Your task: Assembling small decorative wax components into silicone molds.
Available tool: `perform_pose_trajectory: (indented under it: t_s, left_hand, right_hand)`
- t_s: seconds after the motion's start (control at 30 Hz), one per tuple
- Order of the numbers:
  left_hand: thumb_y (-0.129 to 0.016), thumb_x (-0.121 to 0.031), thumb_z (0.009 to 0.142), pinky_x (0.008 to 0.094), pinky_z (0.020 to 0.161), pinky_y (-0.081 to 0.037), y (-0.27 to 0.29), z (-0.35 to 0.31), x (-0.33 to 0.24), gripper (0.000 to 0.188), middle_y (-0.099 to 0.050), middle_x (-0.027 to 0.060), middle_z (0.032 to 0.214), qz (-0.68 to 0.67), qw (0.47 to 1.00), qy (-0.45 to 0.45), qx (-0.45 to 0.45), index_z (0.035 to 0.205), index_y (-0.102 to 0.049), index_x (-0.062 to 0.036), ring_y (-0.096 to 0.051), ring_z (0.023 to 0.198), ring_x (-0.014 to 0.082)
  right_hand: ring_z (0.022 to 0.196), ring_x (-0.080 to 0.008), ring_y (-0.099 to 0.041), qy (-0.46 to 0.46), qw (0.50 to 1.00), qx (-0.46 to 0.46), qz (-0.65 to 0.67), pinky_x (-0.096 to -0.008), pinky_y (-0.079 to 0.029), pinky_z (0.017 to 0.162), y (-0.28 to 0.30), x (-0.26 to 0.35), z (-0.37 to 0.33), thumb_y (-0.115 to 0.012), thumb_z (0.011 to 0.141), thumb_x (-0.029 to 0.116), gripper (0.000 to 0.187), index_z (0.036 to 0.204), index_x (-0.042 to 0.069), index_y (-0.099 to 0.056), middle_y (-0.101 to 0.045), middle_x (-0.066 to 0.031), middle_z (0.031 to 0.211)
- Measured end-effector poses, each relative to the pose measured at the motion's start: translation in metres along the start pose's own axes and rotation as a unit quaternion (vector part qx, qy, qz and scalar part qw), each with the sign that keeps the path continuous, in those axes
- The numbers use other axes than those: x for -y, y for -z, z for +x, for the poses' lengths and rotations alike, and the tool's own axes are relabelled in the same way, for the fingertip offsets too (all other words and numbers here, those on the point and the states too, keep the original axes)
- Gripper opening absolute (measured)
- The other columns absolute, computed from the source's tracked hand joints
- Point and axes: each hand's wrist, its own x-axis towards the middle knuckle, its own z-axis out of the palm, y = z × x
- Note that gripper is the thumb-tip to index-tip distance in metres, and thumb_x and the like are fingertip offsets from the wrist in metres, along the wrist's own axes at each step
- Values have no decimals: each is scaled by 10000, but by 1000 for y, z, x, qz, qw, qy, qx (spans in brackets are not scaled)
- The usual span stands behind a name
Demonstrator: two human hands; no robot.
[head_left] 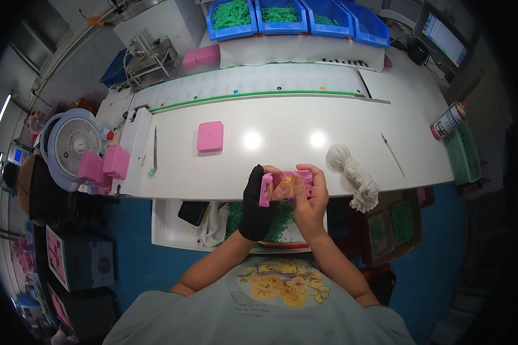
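Above the table's front edge, my left hand [255, 207], in a black glove with bare fingertips, grips one side of a pink block-like case [265, 192]. My right hand [312, 208], bare, has its fingers wrapped round the other side, thumb pressing inward. The case looks parted, with something yellowish between the thumbs; my fingers hide its details. A closed pink square block [210, 137] lies on the white table [184, 172], to the left beyond my hands.
Below my hands is a pulled-out drawer [164, 230] with green strands. A white yarn bundle [351, 172] and a thin brush-like tool [393, 155] lie to the right, tweezers [155, 148] to the left. A fan [77, 144], blue bins [231, 29] and spray can [448, 122] stand around.
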Motion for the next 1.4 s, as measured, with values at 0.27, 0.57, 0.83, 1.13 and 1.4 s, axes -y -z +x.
perform_pose_trajectory:
  t_s: [0.27,0.57,0.83,1.13,1.4]
  left_hand:
    - [-639,-60,857,246,787,-485,-6,2,-19,332,-533,23,1014,55,998,-1,-19,1156,-497,-63,-547,915,104]
    - [-623,-65,854,223,687,-515,17,10,0,339,-586,30,991,61,997,20,30,1167,-492,-77,-598,889,101]
    - [-575,-82,898,188,618,-495,14,7,-5,275,-596,22,974,53,997,36,47,1155,-477,-91,-605,834,88]
    - [-589,-49,874,225,736,-504,16,8,4,313,-584,28,1006,37,998,1,50,1164,-474,-75,-588,887,99]
    - [-689,-86,848,250,757,-481,4,11,-4,391,-558,26,973,-61,996,70,-10,1175,-476,-61,-560,889,102]
  right_hand:
    - [754,-173,-625,40,997,-12,-72,-287,-494,673,-6,7,-4,-527,983,183,227,1119,3,-502,-630,-133,869]
    - [532,-143,-523,-70,986,128,-83,-301,-440,541,19,25,24,-587,945,237,316,815,-50,-613,-575,-92,602]
    - [560,-206,-553,-85,971,163,-153,-351,-430,558,22,25,25,-559,952,205,296,835,-63,-605,-593,-166,637]
    - [564,-222,-560,-94,971,154,-158,-355,-436,568,20,25,26,-560,950,200,287,844,-63,-607,-598,-176,652]
    - [558,-120,-559,-127,983,117,-63,-265,-424,491,13,23,9,-521,994,230,281,902,-29,-580,-601,-88,670]
